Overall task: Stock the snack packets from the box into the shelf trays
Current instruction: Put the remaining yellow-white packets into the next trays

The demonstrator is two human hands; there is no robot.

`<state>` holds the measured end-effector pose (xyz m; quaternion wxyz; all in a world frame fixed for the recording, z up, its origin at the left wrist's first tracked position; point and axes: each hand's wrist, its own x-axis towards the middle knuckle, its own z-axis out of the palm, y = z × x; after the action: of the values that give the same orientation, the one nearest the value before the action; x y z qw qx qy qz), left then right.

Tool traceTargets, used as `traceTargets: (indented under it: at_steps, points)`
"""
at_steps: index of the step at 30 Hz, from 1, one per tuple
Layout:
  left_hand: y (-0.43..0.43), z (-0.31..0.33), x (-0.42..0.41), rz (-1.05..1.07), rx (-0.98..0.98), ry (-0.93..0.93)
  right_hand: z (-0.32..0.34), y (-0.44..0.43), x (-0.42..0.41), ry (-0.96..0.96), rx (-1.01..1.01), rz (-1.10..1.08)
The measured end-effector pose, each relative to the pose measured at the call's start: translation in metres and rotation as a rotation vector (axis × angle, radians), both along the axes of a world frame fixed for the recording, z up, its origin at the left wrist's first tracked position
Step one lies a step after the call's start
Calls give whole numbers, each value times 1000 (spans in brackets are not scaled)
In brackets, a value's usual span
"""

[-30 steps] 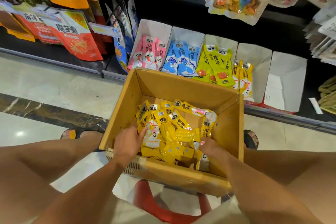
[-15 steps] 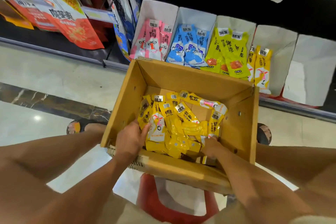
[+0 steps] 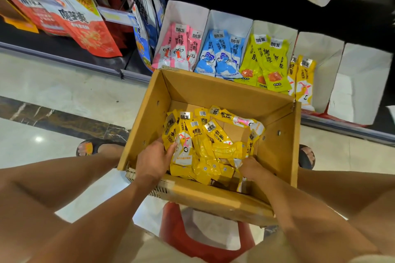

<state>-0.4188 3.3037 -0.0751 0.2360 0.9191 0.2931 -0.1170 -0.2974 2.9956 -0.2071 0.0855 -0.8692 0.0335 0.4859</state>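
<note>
The box [image 3: 213, 92] mid-frame holds yellow packets [image 3: 205, 145], with bare cardboard behind them. The left hand [image 3: 152, 161] grips some; the right hand [image 3: 253, 170] hides its fingers.

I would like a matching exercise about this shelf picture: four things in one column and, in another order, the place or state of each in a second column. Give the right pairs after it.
Things
1. pink packets
2. blue packets
3. loose yellow packets
4. far-right tray

Place or state
A. no packets visible inside
B. in the leftmost tray
C. in the cardboard box
D. in the second tray from the left

Pairs: 1-B, 2-D, 3-C, 4-A
</note>
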Motion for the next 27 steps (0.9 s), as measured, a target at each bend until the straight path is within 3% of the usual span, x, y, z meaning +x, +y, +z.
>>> traceTargets:
  at_steps: [8,13,17,23,27]
  points:
    - [2,6,-1,-50,-101,-104,71,10,4,-140,183,-157]
    - [-4,20,12,21,-400,-258,119,30,9,-217,370,-177]
    - [-3,38,38,69,-619,-251,173,47,15,-270,559,-187]
    - [6,114,78,154,-850,-144,288,60,31,-376,829,-224]
    - [20,160,100,75,-841,-180,346,65,49,-483,979,-314]
